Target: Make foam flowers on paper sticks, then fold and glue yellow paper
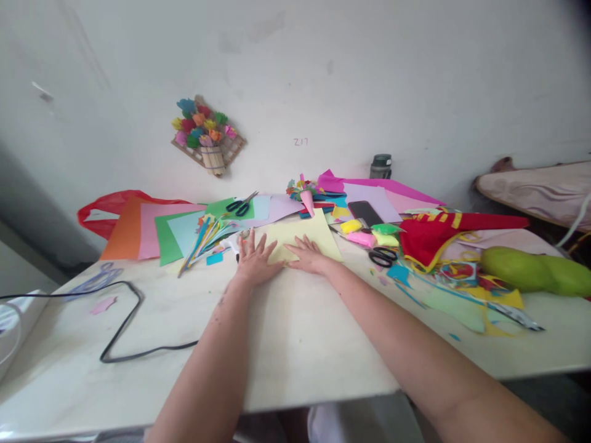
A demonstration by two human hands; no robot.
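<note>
A pale yellow sheet of paper (295,232) lies on the white table in front of me. My left hand (256,259) rests on its left edge with the fingers spread. Flat on the lower middle of the sheet lies my right hand (308,253), fingers stretched out, its tips close to the left thumb. Neither hand grips anything. Just left of my left hand is a white object (229,244), partly hidden by the fingers. A cone-shaped pink paper piece (307,202) with colourful bits stands behind the sheet.
Coloured papers (146,231), dark scissors (242,204) and thin paper strips (203,243) lie left. To the right are a phone (365,213), clay packs (361,238), black-handled scissors (382,256), red cloth (422,240) and paper scraps. A black cable (133,320) crosses the left side.
</note>
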